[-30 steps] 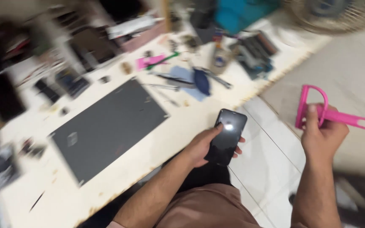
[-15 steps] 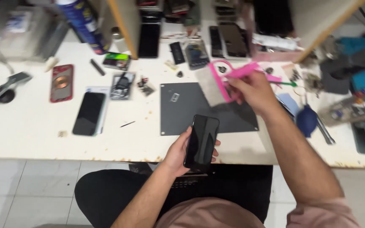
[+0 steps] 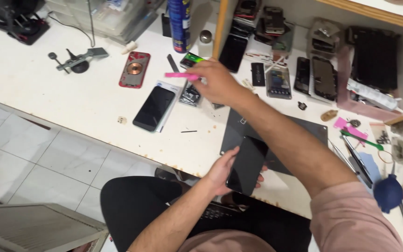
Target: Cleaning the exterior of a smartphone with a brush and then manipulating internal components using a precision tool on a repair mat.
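Left hand [image 3: 222,172] cradles a dark smartphone [image 3: 247,164] over the near edge of the white workbench [image 3: 61,93], fingers curled around its lower left side and the thumb along that edge. Screen faces up; the long axis runs from lower left to upper right, with the top end overlapping the near corner of the grey work mat [image 3: 276,135]. Right hand [image 3: 218,83] reaches across the body to the far left, fingers closed in a pinch on a pink plastic tool [image 3: 181,74] — a thin strip whose long axis lies nearly level, free end pointing left. The tool sits above a small opened phone part [image 3: 191,94] and just below a green-lit module [image 3: 191,59]. Left of these lie a black phone on a white card [image 3: 154,108] and a red phone back cover [image 3: 135,69], both resting flat. A blue spray can [image 3: 179,23] stands upright behind. Further right — a blue dust blower [image 3: 389,192] and a row of dismantled handsets [image 3: 316,74] near the wall.
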